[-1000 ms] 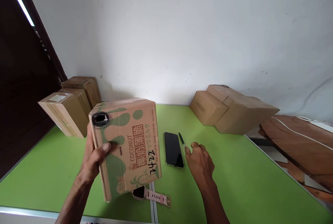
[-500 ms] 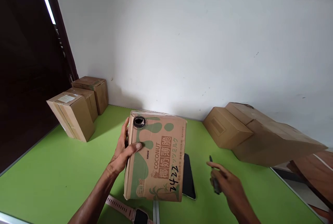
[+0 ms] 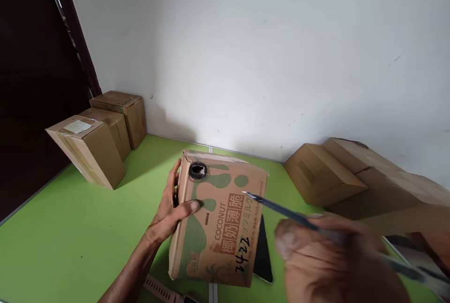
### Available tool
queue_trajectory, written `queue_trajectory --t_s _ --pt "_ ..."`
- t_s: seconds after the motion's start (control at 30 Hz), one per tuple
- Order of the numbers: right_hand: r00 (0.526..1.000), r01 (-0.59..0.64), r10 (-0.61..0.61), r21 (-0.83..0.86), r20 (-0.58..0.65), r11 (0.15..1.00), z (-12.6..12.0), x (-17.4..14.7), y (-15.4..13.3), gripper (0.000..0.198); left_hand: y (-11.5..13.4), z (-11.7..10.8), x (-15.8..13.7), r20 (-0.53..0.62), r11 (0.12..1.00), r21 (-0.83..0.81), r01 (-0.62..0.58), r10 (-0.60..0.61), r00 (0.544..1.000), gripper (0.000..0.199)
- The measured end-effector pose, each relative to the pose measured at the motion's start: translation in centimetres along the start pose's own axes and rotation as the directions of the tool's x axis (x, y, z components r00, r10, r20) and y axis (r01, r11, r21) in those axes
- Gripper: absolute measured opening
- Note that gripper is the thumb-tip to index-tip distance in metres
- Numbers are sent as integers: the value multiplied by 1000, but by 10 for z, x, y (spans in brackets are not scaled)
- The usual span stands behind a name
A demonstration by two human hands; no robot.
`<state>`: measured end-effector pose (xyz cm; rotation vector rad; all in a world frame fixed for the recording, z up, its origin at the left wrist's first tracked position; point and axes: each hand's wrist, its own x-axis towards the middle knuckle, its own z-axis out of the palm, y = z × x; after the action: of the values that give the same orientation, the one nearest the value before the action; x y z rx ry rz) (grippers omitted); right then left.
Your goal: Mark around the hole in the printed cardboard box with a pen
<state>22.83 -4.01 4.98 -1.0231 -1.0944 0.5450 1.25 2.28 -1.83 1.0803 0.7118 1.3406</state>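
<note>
Coconut box (image 3: 220, 225) stood on bench (image 3: 70, 228), clamped at left edge by left hand (image 3: 168, 214) fingers. Pen (image 3: 281, 211) gripped in right hand (image 3: 326, 261), tip poised over box face. "2422" already written; further marking judged pending.

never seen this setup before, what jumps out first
A printed coconut box with "2422" handwritten on it sits mid-table, gripped at its left edge by the left hand. The right hand, blurred and close at lower right, holds a pen pointed at the box.
</note>
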Motion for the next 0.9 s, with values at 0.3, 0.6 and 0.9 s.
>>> queue_trajectory --t_s 0.3,0.6,0.9 --pt "984 171 -157 182 -88 968 73 -4 -2 18 12 7 -10 -26 999 34 6 -5 1000 121" --pt "943 331 -328 -48 55 943 59 -8 7 21 15 6 -11 -1 997 83 3 -3 1000 110" --pt "927 376 -374 -131 38 917 55 -9 10 17 17 5 -12 4 996 89 20 -20 1000 110"
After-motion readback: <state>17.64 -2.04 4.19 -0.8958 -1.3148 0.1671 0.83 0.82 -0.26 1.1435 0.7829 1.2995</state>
